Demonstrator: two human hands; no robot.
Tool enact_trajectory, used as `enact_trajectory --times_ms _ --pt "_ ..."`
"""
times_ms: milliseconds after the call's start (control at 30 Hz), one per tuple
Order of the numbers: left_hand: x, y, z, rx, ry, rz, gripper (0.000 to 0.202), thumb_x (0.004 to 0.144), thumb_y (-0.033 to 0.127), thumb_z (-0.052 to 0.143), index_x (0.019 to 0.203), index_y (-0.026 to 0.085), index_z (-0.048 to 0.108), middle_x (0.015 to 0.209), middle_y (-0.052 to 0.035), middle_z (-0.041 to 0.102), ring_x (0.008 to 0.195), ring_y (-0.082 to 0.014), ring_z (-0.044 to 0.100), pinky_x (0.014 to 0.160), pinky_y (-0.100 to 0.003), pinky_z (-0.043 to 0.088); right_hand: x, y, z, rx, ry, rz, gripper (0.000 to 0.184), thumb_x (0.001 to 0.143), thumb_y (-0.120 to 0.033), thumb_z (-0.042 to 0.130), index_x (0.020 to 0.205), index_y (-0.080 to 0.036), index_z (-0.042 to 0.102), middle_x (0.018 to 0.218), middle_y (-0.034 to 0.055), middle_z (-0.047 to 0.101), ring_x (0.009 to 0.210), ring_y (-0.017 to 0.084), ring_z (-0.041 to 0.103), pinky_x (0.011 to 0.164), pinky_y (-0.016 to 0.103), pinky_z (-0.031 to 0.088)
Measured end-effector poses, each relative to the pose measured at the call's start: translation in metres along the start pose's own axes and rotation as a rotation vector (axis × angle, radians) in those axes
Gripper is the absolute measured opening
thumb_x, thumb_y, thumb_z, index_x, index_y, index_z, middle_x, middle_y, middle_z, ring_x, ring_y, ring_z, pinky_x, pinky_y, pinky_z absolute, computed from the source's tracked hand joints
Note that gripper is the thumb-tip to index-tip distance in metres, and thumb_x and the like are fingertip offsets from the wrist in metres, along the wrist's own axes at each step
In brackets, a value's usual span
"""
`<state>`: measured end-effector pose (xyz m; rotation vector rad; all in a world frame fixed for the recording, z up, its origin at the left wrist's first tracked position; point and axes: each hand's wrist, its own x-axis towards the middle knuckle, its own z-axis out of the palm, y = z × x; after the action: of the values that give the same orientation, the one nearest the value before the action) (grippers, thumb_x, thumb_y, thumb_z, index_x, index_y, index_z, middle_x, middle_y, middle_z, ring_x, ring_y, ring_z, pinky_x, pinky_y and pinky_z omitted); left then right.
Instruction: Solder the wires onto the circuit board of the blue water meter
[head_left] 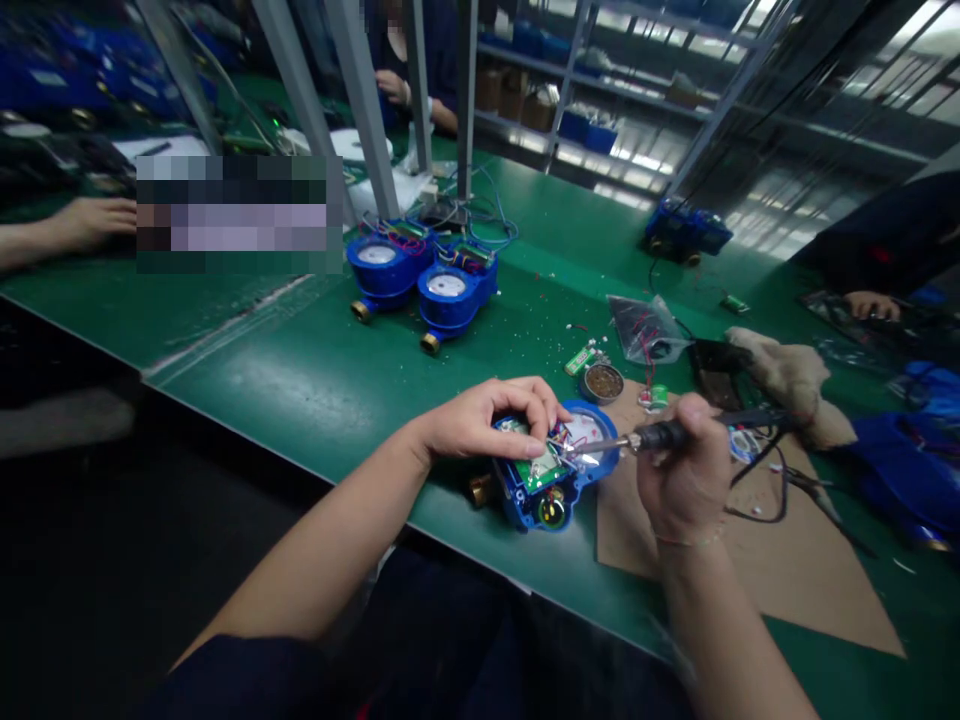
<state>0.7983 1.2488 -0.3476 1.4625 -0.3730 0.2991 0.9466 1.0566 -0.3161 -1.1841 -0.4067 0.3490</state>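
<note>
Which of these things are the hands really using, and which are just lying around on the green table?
In use:
- open blue meter, steadied by the left hand
- soldering iron, held in the right hand
- cardboard sheet beneath

Lying about:
- two closed blue meters
- round tin
- plastic bag
- tan cloth

Dim, blurred edges — backlit glare

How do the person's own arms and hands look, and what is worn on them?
Both forearms are bare. The left hand wears no glove or ring that shows. The right hand is also ungloved, with a thin bracelet at the wrist. A dark blue sleeve covers the left upper arm.
</note>
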Motion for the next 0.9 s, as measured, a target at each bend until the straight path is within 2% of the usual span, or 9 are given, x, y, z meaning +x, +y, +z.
enact_trajectory --times_ms 133,233,400,533,600,700,733,767,900 --pt "0.003 0.003 0.0 -0.034 0.025 -0.03 0.016 0.079 0.024 0.082 0.085 0.015 0.07 0.102 -0.0079 0.058 0.116 -0.0238 0.061 0.107 -0.04 0.047 0.001 -0.005 -0.001 0.015 0.097 0.109 0.045 0.069 -0.04 0.078 0.07 -0.016 0.039 0.058 -0.0043 0.035 0.047 0.008 0.034 0.044 0.021 0.033" --pt "0.004 0.004 0.002 -0.042 0.038 -0.04 0.017 0.076 0.025 0.083 0.083 0.016 0.071 0.101 -0.0077 0.058 0.115 -0.0242 0.062 0.105 -0.038 0.047 0.0 -0.012 -0.004 0.04 0.157 0.089 0.046 0.066 -0.039 0.079 0.071 -0.016 0.039 0.061 -0.0035 0.034 0.05 0.009 0.034 0.044 0.021 0.035" --pt "0.004 0.005 0.004 -0.022 0.03 -0.081 0.016 0.078 0.026 0.082 0.084 0.017 0.069 0.103 -0.0073 0.057 0.117 -0.0243 0.059 0.106 -0.038 0.044 0.007 -0.051 -0.025 0.012 0.217 -0.158 0.034 0.071 -0.031 0.073 0.069 -0.015 0.043 0.062 -0.0027 0.036 0.052 0.007 0.04 0.045 0.019 0.038" --pt "0.005 0.005 0.004 -0.01 0.02 -0.135 0.016 0.08 0.028 0.08 0.085 0.018 0.068 0.106 -0.0069 0.056 0.119 -0.0242 0.056 0.108 -0.038 0.042 0.045 -0.097 -0.073 -0.106 0.447 -0.493 0.023 0.071 -0.026 0.068 0.066 -0.015 0.048 0.062 -0.0006 0.04 0.051 0.008 0.043 0.041 0.021 0.033" --pt "0.006 0.005 0.004 -0.011 0.02 -0.145 0.016 0.081 0.029 0.079 0.084 0.018 0.068 0.105 -0.0065 0.056 0.117 -0.023 0.056 0.108 -0.036 0.042 0.074 -0.116 -0.107 -0.244 0.556 -0.587 0.024 0.073 -0.028 0.07 0.068 -0.017 0.05 0.061 0.0004 0.044 0.05 0.011 0.044 0.043 0.024 0.032" --pt "0.007 0.006 0.007 0.005 0.01 -0.131 0.017 0.081 0.03 0.079 0.084 0.018 0.068 0.101 -0.0064 0.055 0.114 -0.0224 0.055 0.106 -0.034 0.043 0.12 -0.126 -0.16 -0.73 0.62 -0.54 0.035 0.083 -0.05 0.069 0.083 -0.018 0.056 0.065 0.0023 0.057 0.058 0.017 0.057 0.057 0.028 0.046" --pt "0.007 0.006 0.007 0.014 0.004 -0.127 0.017 0.08 0.031 0.079 0.083 0.018 0.068 0.101 -0.0064 0.055 0.114 -0.0227 0.055 0.106 -0.035 0.043 0.134 -0.123 -0.175 -0.999 0.624 -0.514 0.04 0.089 -0.057 0.059 0.088 -0.017 0.06 0.069 0.0046 0.061 0.064 0.02 0.062 0.065 0.031 0.049" --pt "0.008 0.007 0.008 0.026 0.003 -0.127 0.018 0.08 0.031 0.079 0.083 0.018 0.068 0.101 -0.0066 0.055 0.114 -0.0232 0.055 0.106 -0.035 0.043 0.147 -0.119 -0.188 -1.144 0.631 -0.505 0.043 0.09 -0.057 0.058 0.087 -0.015 0.065 0.071 0.0075 0.063 0.071 0.024 0.064 0.071 0.035 0.049" --pt "0.008 0.008 0.008 0.076 -0.002 -0.122 0.019 0.086 0.033 0.074 0.084 0.016 0.066 0.102 -0.0074 0.055 0.115 -0.0233 0.055 0.105 -0.037 0.044 0.186 -0.087 -0.214 -1.441 0.496 -0.404 0.043 0.088 -0.051 0.057 0.078 -0.012 0.07 0.078 0.0142 0.067 0.085 0.032 0.065 0.078 0.039 0.044"
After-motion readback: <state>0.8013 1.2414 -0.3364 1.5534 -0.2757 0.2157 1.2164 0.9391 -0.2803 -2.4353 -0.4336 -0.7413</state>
